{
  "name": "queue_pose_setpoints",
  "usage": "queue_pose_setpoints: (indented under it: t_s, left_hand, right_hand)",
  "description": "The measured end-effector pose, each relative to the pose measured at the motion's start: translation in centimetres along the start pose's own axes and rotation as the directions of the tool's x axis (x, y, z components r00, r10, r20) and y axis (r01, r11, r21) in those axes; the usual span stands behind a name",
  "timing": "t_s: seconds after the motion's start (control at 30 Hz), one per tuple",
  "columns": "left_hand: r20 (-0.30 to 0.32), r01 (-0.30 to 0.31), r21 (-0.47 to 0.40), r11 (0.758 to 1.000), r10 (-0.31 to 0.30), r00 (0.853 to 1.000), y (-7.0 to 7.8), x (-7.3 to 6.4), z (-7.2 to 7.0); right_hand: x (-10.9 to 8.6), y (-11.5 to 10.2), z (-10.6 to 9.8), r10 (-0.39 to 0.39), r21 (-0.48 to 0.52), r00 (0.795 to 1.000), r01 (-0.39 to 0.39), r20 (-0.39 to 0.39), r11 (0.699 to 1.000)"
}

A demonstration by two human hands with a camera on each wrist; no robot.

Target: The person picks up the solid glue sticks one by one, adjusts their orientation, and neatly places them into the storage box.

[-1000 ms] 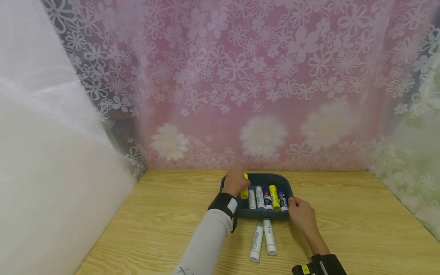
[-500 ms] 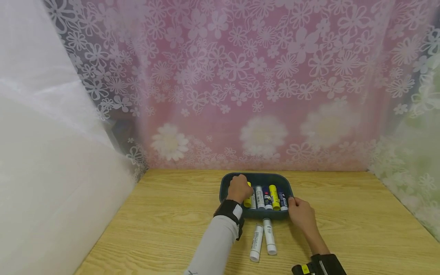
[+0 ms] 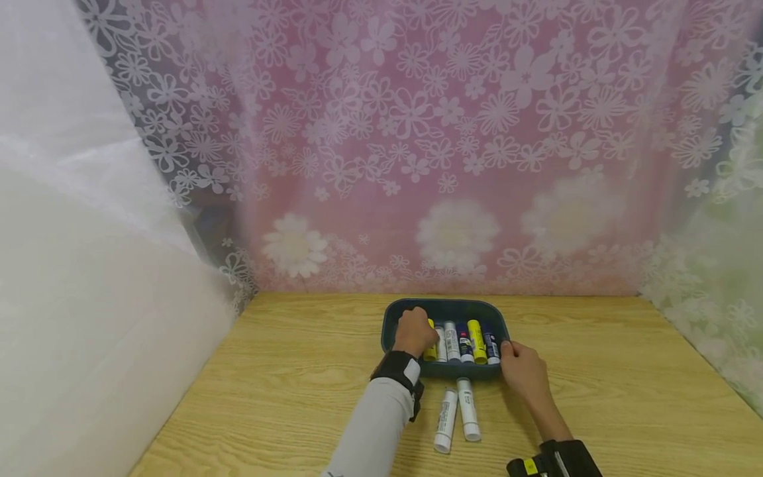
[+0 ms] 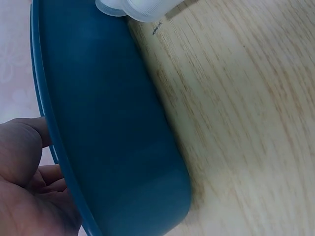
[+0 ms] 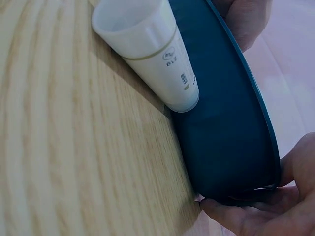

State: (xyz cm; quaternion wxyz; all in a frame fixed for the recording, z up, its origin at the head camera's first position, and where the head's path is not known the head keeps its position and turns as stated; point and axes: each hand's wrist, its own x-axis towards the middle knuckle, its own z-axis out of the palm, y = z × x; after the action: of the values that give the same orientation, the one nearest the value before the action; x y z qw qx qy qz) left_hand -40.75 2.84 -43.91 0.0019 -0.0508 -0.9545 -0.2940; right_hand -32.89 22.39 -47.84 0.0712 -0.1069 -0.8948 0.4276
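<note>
A dark teal tray (image 3: 453,372) sits on the table with a row of glue sticks inside. My left hand (image 3: 414,332) reaches in at the tray's left part and pinches a yellow glue stick (image 3: 430,351), standing at the left end of the row. Its fingertips are hidden in the left wrist view, behind the tray wall (image 4: 108,118). To the right are white glue sticks (image 3: 452,341), a dark blue one (image 3: 465,344), another yellow one (image 3: 476,341) and another dark one (image 3: 491,346). My right hand (image 3: 524,372) grips the tray's right side, thumb at the rim.
Two white glue sticks (image 3: 446,421) lie on the wooden table (image 3: 286,384) in front of the tray; one white stick (image 5: 162,64) nearly reaches its front wall. A flowered pink curtain (image 3: 369,199) hangs behind the table, with white sheeting (image 3: 89,265) at the left.
My left hand has moved slightly right and down, bringing the yellow glue stick lower into the tray beside the white one. The right hand keeps its place on the tray.
</note>
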Motion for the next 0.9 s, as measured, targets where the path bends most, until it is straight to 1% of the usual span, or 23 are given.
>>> queue_pose_setpoints:
  t_s: [0.2, 0.43, 0.7, 0.9]
  left_hand:
    - [-0.023, 0.014, 0.011, 1.000, -0.014, 1.000, -0.17, -0.05, 0.14]
    - [-0.021, 0.030, -0.009, 0.999, -0.031, 0.999, -0.52, 0.00, 0.40]
    - [-0.015, 0.027, -0.032, 0.999, -0.028, 1.000, -0.64, -0.15, 0.40]
    - [-0.011, 0.022, -0.030, 0.999, -0.023, 1.000, -0.85, -0.15, 0.56]
  right_hand:
    - [0.01, -0.05, -0.10, -0.002, 0.000, 1.000, 0.002, 0.002, 1.000]
    - [-0.04, -0.18, -0.18, 0.009, -0.002, 1.000, -0.009, 0.008, 1.000]
    - [-0.14, -0.08, -0.17, 0.007, -0.003, 1.000, -0.008, -0.015, 1.000]
    - [-0.18, -0.34, -0.16, 0.014, 0.008, 1.000, -0.014, 0.007, 1.000]
